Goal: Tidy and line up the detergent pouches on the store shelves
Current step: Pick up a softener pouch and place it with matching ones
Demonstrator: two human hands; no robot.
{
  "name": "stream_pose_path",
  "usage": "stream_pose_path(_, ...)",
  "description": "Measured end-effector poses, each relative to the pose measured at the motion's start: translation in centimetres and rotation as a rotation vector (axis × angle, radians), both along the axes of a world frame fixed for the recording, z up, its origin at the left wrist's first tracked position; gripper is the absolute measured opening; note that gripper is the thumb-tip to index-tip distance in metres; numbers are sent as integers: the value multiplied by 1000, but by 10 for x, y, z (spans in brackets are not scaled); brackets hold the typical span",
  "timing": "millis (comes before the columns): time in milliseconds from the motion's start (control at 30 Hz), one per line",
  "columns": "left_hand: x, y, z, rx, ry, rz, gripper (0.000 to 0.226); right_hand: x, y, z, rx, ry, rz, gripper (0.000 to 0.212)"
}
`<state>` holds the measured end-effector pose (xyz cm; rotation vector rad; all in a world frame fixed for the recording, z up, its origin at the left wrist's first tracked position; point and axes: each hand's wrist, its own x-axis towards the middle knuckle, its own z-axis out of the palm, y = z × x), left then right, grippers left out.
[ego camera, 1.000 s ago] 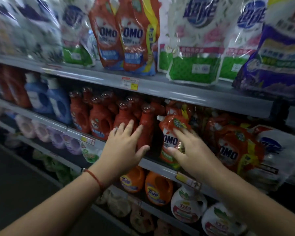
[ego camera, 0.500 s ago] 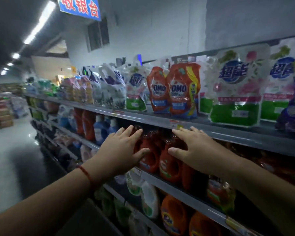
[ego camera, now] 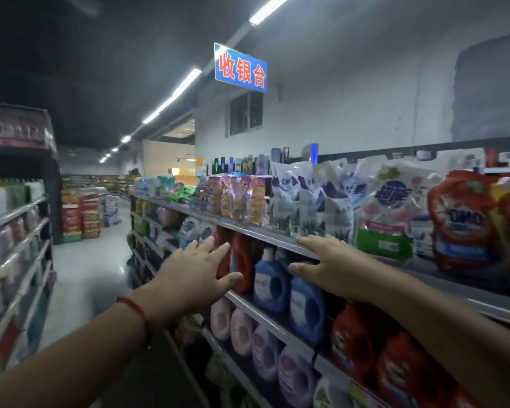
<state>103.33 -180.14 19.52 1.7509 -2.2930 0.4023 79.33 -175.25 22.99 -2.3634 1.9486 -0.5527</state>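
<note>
Both hands raised before the shelving, palms down, fingers straight and spread, gripping nothing. Left hand (ego camera: pixel 195 272) with a red string bracelet (ego camera: pixel 134 307) at the wrist, hovering in front of two red detergent bottles (ego camera: pixel 239 260) on the second shelf; touching or just short of them, cannot tell. Right hand (ego camera: pixel 330 266) level with the front edge of the top shelf (ego camera: pixel 271 234), fingertips near or on that edge, thumb pointing left above two blue detergent bottles (ego camera: pixel 273 281).

Detergent pouches along the top shelf, standing but leaning unevenly: about three white pouches with purple print (ego camera: pixel 304 201), one white-and-green pouch with blue lettering (ego camera: pixel 390 213), one red OMO pouch (ego camera: pixel 461 222), and a second red one cut by the right edge of the view. Further left on the same shelf, a cluster of small purple-and-orange packs (ego camera: pixel 239 198), count blurred.

Below, four pink and lilac bottles (ego camera: pixel 256 340) in a row on the third shelf, and at least two red bottles (ego camera: pixel 357 334) under the right forearm.

One blue hanging sign with red characters (ego camera: pixel 240 67) overhead.
</note>
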Motion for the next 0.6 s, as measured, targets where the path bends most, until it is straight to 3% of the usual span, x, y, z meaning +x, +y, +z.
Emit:
stream_pose_path(300,103,-120,-1,41,52,47,79,104,-159,-13,17,-128,77,66)
stream_pose_path(600,129,-313,-12,38,22,26,78,138,-354,-35,-26,-143,129,70)
